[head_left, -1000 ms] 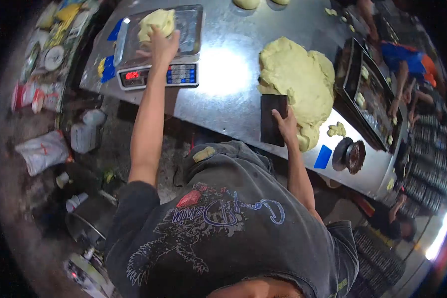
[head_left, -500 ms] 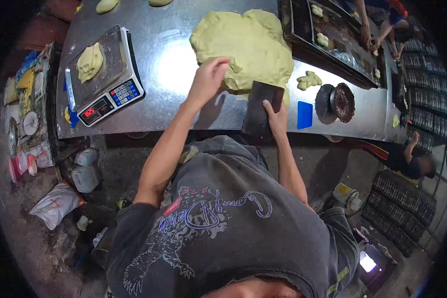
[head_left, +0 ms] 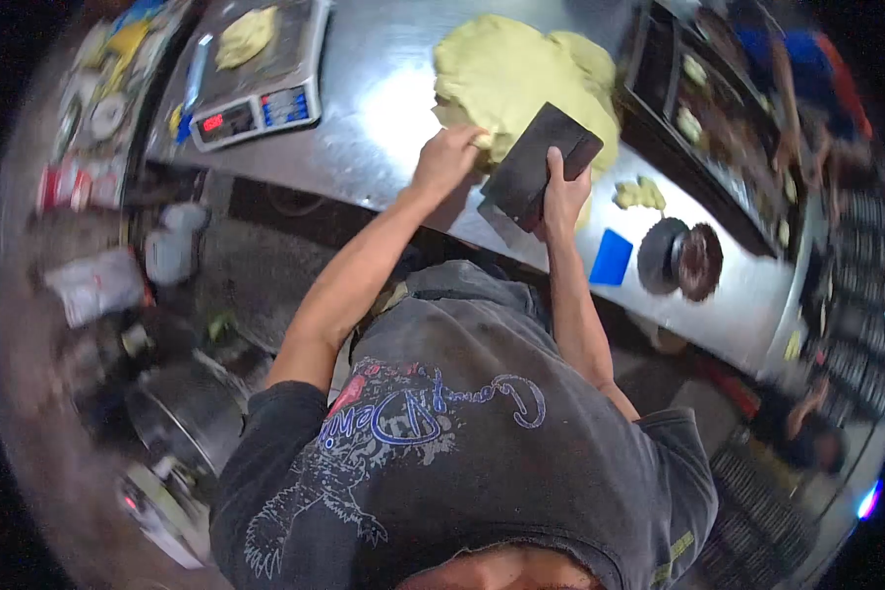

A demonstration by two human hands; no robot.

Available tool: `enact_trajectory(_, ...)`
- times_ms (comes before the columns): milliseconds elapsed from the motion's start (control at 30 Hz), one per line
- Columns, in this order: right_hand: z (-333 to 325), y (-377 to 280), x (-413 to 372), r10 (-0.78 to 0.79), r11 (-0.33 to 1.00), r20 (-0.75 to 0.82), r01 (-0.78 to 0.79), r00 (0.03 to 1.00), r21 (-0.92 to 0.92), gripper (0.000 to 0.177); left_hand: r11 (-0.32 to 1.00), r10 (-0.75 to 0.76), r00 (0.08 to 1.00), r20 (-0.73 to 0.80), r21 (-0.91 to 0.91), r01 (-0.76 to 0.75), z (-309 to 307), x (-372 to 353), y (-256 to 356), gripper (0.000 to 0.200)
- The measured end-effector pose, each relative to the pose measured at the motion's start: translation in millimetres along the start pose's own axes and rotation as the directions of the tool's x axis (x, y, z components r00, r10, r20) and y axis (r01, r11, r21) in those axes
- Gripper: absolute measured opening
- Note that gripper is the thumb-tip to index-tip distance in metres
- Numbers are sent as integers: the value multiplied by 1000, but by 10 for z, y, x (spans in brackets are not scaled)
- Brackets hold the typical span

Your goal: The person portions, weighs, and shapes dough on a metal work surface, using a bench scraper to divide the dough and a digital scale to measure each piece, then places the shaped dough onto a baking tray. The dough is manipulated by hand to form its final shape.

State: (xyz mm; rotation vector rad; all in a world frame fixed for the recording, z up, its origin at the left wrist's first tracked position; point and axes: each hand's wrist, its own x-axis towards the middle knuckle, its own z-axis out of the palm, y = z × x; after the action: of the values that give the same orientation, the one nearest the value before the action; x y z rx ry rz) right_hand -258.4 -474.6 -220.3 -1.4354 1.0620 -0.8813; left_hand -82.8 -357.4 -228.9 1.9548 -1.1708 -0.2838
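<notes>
A large slab of yellow dough (head_left: 521,79) lies on the metal table. My left hand (head_left: 446,162) is closed at its near left edge, pinching a small bit of dough (head_left: 483,141). In my right hand (head_left: 566,197) is a wide, dark dough scraper (head_left: 543,157), gripped with the thumb on top and tilted over the slab's near edge. The scraper hides part of the dough beneath it. A few small dough pieces (head_left: 639,194) sit to the right of my right hand.
A digital scale (head_left: 310,98) with a dough lump (head_left: 247,37) on it stands at the left. Right of my hands are a blue plastic scraper (head_left: 612,258), two dark round objects (head_left: 699,262) and a dark tray (head_left: 747,182) of shaped dough. Another person's arm (head_left: 785,93) reaches in beyond.
The view has swung, tilting the table. My left fingers have closed on a bit of dough at the slab's edge. The scraper in my right hand has tilted and overlaps more of the slab.
</notes>
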Motion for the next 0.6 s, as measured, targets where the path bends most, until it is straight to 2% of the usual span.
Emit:
enact_trajectory(67, 453, -20, 55, -57, 998, 77, 57, 995, 1, 39, 998, 43, 993, -111, -44, -48, -16, -178, 59, 25)
enact_trajectory(100, 610, 113, 97, -74, 997, 197, 80, 978, -21, 38, 999, 38, 984, -176, -23, -42, -91, -233, 114, 24)
enact_trajectory(133, 697, 113, 60, -70, 993, 311, 97, 948, -74, 38, 986, -97, 980, -173, -151, 71, -148, -262, 113, 22)
enact_trajectory(200, 840, 45, 32, -78, 970, 498, 182, 864, -164, 38, 996, -55, 970, -236, 49, 69, -359, -398, 95, 22)
enact_trajectory(233, 881, -11, -56, -27, 975, 518, 136, 855, -174, 38, 985, -30, 956, -291, 155, 78, -437, -472, 44, 25)
enact_trajectory(267, 896, -16, -115, -10, 985, 551, 104, 834, -139, 41, 968, -116, 947, -300, 179, 175, -516, -560, -19, 34)
enact_trajectory(333, 936, 3, -237, 63, 993, 521, 0, 851, -120, 44, 941, -294, 887, -356, 55, 334, -585, -741, -378, 46)
enact_trajectory(367, 962, 41, -264, 105, 989, 490, -39, 865, -143, 45, 879, -454, 845, -281, 12, 477, -623, -854, -591, 58)
enact_trajectory(400, 976, 78, -277, 150, 983, 454, -82, 878, -167, 47, 796, -600, 795, -87, -162, 583, -785, -948, -800, 63)
enact_trajectory(433, 1021, 36, -319, 194, 974, 412, -125, 890, -188, 48, 742, -644, 763, -55, -288, 605, -861, -1061, -984, 62)
enact_trajectory(467, 1055, -19, -360, 156, 981, 387, -96, 909, -171, 49, 673, -681, 732, -16, -409, 616, -918, -1162, -1153, 61)
enact_trajectory(533, 1158, 66, -362, 163, 977, 292, -114, 942, -180, 48, 628, -670, 742, 26, -513, 585, -1269, -1239, -1210, 56)
enact_trajectory(600, 1293, 140, -340, 206, 977, 241, -183, 948, -113, 46, 590, -666, 744, 49, -576, 566, -1582, -1143, -1301, 53)
